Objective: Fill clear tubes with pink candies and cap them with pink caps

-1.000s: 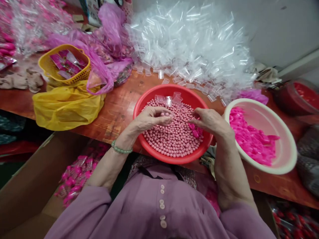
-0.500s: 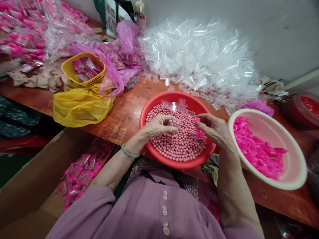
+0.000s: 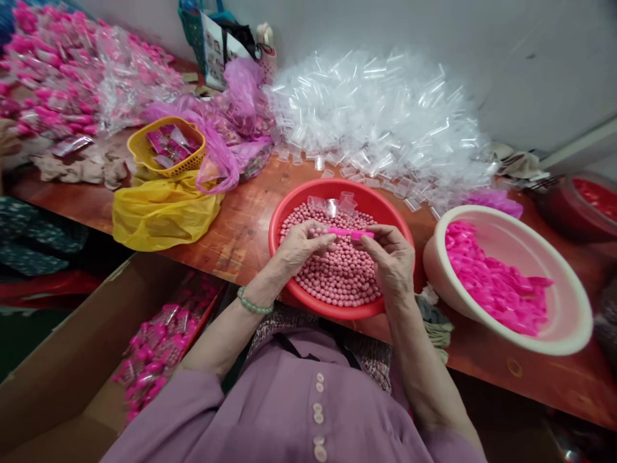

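Over the red basin (image 3: 277,222), my left hand (image 3: 301,247) is closed round a small clear plastic cup (image 3: 318,230) with pink beads inside, mostly covered by the fingers. My right hand (image 3: 393,257) pinches a bright pink plastic piece (image 3: 361,235), whose left end meets the mouth of the cup. Exactly how the two fit cannot be made out. Below both hands, round pink beads (image 3: 332,280) fill the basin. A few loose clear cups (image 3: 346,202) lie on the beads at the far side.
To the right, a white basin (image 3: 576,321) holds pink plastic pieces (image 3: 496,276). Clear cups are heaped (image 3: 385,122) at the back. A yellow basket (image 3: 168,170) sits on a yellow bag (image 3: 166,215) at left. A cardboard box (image 3: 62,321) with filled pink items (image 3: 157,347) stands below the table edge.
My right hand has picked a pink piece off the beads and moved left, bringing it against the cup in my left hand. The left hand has kept its hold; the view has shifted.
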The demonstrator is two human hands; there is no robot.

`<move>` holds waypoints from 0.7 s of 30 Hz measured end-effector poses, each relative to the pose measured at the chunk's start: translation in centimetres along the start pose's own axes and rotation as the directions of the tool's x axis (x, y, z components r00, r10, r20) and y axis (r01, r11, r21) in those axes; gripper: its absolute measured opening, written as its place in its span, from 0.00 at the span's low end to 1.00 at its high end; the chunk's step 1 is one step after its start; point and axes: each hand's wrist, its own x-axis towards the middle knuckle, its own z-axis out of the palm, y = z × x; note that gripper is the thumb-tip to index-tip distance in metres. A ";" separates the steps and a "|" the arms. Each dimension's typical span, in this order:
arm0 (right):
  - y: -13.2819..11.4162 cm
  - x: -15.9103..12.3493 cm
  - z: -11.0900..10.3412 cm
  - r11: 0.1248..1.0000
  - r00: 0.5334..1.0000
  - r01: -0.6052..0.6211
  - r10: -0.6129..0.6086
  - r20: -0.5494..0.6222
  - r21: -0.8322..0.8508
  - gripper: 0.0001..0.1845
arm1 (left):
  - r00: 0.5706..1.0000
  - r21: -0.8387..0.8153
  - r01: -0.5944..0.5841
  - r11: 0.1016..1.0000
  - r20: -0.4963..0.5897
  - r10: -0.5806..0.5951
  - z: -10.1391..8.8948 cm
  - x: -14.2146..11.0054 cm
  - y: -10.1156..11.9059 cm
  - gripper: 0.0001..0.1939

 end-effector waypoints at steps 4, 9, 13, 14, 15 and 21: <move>0.4 -0.9 0.1 0.982 0.994 0.088 -0.075 0.077 -0.170 0.12 | 1.000 -0.005 0.007 1.000 -0.023 -0.007 -0.2 0.1 0.1 0.21; 0.8 -1.1 0.0 0.922 0.969 0.185 -0.114 0.219 -0.341 0.13 | 0.997 0.061 -0.061 0.996 -0.045 0.064 -0.3 0.0 0.0 0.21; 0.3 -0.5 -0.1 0.904 0.918 0.215 -0.058 0.391 -0.369 0.29 | 0.996 0.238 -0.081 0.968 0.043 0.072 0.0 -0.1 0.3 0.18; 0.1 -0.4 0.0 0.892 0.906 0.237 -0.061 0.418 -0.384 0.28 | 0.996 0.269 -0.077 0.960 0.055 0.064 0.1 -0.1 0.4 0.18; -0.1 -0.3 0.1 0.877 0.899 0.265 -0.074 0.431 -0.402 0.24 | 0.997 0.283 -0.072 0.956 0.058 0.058 0.1 -0.1 0.5 0.18; -0.1 0.1 0.5 0.907 0.917 0.222 -0.069 0.392 -0.358 0.10 | 0.996 0.196 -0.020 0.980 0.094 0.002 -0.7 -0.2 0.5 0.21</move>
